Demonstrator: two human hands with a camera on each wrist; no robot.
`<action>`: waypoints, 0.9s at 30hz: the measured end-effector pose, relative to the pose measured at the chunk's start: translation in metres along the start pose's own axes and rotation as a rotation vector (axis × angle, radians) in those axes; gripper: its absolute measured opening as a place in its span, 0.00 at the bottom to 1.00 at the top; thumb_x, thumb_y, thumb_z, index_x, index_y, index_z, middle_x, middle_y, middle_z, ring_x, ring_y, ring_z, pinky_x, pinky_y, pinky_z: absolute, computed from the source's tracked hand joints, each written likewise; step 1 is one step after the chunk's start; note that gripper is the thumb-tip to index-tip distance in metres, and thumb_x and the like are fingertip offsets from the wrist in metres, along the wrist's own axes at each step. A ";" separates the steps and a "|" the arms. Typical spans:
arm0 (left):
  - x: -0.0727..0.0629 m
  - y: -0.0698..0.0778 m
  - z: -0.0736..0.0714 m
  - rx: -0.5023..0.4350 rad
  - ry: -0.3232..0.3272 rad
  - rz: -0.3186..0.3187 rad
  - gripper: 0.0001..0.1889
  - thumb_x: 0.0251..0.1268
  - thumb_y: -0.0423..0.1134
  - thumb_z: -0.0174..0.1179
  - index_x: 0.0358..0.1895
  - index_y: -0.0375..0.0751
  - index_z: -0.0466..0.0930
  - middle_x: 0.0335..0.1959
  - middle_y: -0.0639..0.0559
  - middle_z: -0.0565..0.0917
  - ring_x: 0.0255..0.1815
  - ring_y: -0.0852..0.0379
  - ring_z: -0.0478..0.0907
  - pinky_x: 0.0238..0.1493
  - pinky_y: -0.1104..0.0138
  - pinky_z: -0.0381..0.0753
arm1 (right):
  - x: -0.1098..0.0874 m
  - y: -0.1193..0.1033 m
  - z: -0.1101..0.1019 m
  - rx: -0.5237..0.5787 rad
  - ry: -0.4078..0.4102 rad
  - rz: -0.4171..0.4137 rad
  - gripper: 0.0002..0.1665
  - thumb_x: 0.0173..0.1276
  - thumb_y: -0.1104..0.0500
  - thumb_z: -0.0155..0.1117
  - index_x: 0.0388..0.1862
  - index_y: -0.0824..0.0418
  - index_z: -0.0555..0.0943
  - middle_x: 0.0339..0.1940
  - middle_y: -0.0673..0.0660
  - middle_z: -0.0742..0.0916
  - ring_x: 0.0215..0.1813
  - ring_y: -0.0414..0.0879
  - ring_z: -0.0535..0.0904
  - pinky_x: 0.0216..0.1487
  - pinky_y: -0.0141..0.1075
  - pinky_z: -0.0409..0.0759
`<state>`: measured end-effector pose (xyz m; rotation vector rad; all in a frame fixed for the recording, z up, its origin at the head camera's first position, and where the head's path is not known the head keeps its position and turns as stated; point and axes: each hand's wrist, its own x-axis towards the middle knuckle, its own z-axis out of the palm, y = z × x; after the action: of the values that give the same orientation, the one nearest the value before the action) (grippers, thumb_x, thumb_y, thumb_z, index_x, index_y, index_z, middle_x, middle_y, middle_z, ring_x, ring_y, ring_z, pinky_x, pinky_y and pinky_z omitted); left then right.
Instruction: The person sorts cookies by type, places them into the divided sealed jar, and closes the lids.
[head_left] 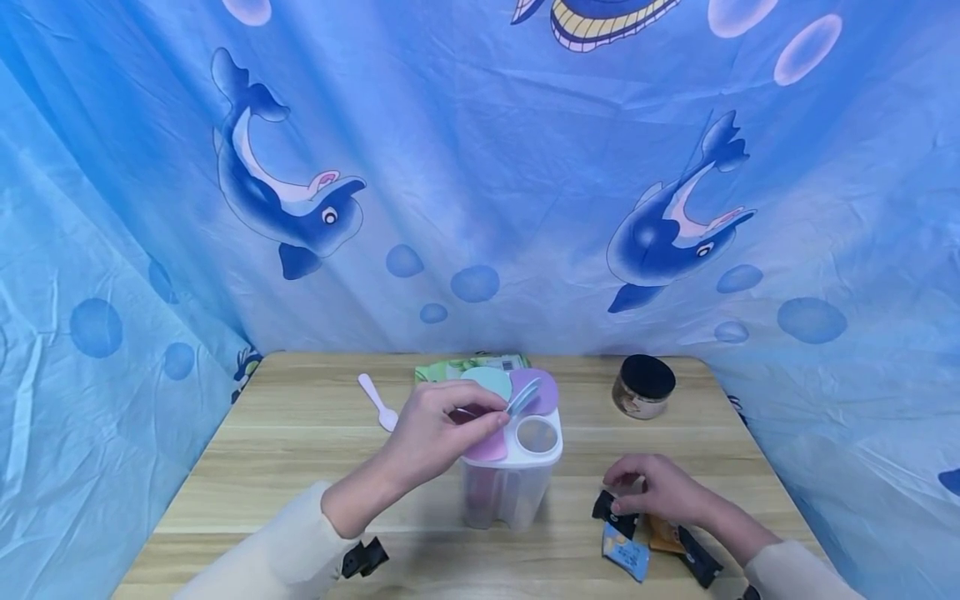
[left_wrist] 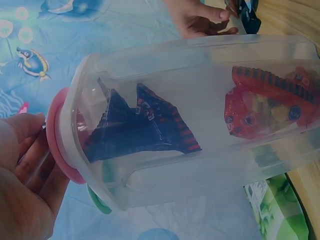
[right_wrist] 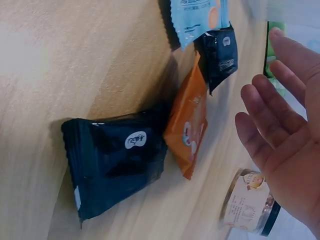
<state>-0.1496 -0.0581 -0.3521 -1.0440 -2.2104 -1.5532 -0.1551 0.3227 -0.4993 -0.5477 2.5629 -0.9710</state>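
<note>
My left hand (head_left: 431, 429) pinches a light blue lid (head_left: 524, 397) between thumb and fingertips, above a clear plastic container (head_left: 517, 493). One round opening (head_left: 537, 435) in its white top is uncovered, while green, purple and pink lids (head_left: 487, 450) cover the others. Dark and red snack packets (left_wrist: 270, 102) show through its wall. My right hand (head_left: 663, 492) hovers over loose packets, fingers apart and slightly bent. Nearest its fingertips lies a small black packet (right_wrist: 220, 56), beside a blue packet (head_left: 626, 552), an orange packet (right_wrist: 189, 122) and a larger black packet (right_wrist: 117, 162).
A jar with a black lid (head_left: 643, 386) stands at the back right of the wooden table (head_left: 285, 450). Left of the container lies a pale spoon (head_left: 377, 402). A green package (head_left: 442, 369) lies behind the container. A blue dolphin-print curtain (head_left: 480, 167) hangs around the table.
</note>
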 end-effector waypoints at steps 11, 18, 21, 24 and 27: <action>0.001 -0.002 0.000 -0.008 -0.003 -0.009 0.05 0.62 0.34 0.73 0.40 0.47 0.91 0.34 0.60 0.90 0.33 0.64 0.86 0.35 0.65 0.89 | 0.002 0.007 0.010 -0.008 -0.051 0.046 0.21 0.59 0.50 0.80 0.50 0.51 0.86 0.45 0.44 0.87 0.45 0.42 0.82 0.44 0.34 0.83; 0.000 -0.003 0.000 -0.020 -0.001 -0.015 0.05 0.63 0.34 0.73 0.39 0.47 0.91 0.34 0.60 0.90 0.33 0.64 0.86 0.35 0.66 0.89 | 0.005 0.012 0.015 -0.022 -0.053 0.037 0.18 0.60 0.56 0.79 0.49 0.50 0.86 0.41 0.43 0.86 0.40 0.39 0.80 0.40 0.32 0.81; 0.000 -0.004 0.000 -0.024 -0.002 -0.012 0.05 0.63 0.34 0.73 0.40 0.47 0.91 0.34 0.59 0.90 0.33 0.64 0.86 0.35 0.66 0.89 | 0.006 0.012 0.015 -0.028 -0.048 0.032 0.19 0.60 0.58 0.79 0.50 0.50 0.86 0.39 0.43 0.85 0.38 0.38 0.79 0.37 0.32 0.79; 0.000 -0.004 0.000 -0.023 -0.003 -0.013 0.05 0.63 0.34 0.73 0.40 0.47 0.91 0.34 0.59 0.90 0.33 0.64 0.86 0.35 0.66 0.89 | 0.007 0.012 0.015 -0.032 -0.042 0.028 0.20 0.59 0.58 0.79 0.51 0.51 0.86 0.39 0.44 0.85 0.38 0.39 0.78 0.37 0.31 0.79; 0.001 -0.004 0.000 -0.016 0.001 -0.014 0.05 0.62 0.34 0.73 0.39 0.47 0.91 0.34 0.60 0.90 0.33 0.64 0.85 0.35 0.67 0.89 | 0.009 0.013 0.015 -0.038 -0.030 0.020 0.21 0.59 0.58 0.80 0.51 0.51 0.86 0.40 0.44 0.85 0.40 0.39 0.78 0.38 0.31 0.79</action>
<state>-0.1529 -0.0587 -0.3547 -1.0340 -2.2127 -1.5795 -0.1589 0.3192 -0.5199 -0.5410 2.5600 -0.9027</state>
